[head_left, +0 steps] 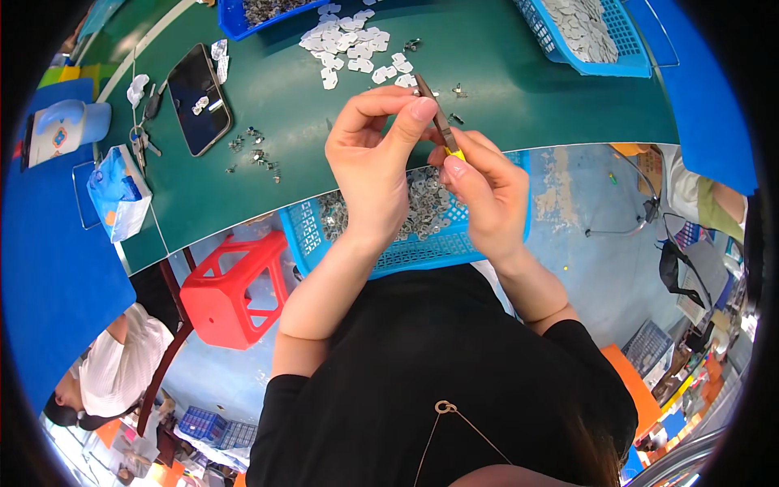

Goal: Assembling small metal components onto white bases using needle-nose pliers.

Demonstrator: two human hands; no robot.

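Note:
My right hand [487, 195] is closed round the yellow grip of a tapered, pointed metal tool [439, 120]; its exact kind is hard to make out. The tool points up and to the left, over the green table. My left hand [369, 154] is closed in a pinch beside the tool's tip, on a small piece too hidden to name. Below both hands a blue plastic basket [438, 253] holds many small metal parts [422, 199]. Beyond the fingertips lies a heap of flat white pieces [345, 40], with a few small metal parts [459, 91] nearby.
On the green table [284, 105] lie a phone [195, 97], keys [139, 142] and loose metal parts [258, 154]. A tissue pack [118, 195] sits at the left edge. Blue trays [568, 49] stand at the back. A red stool [227, 296] and another person [126, 357] are at left.

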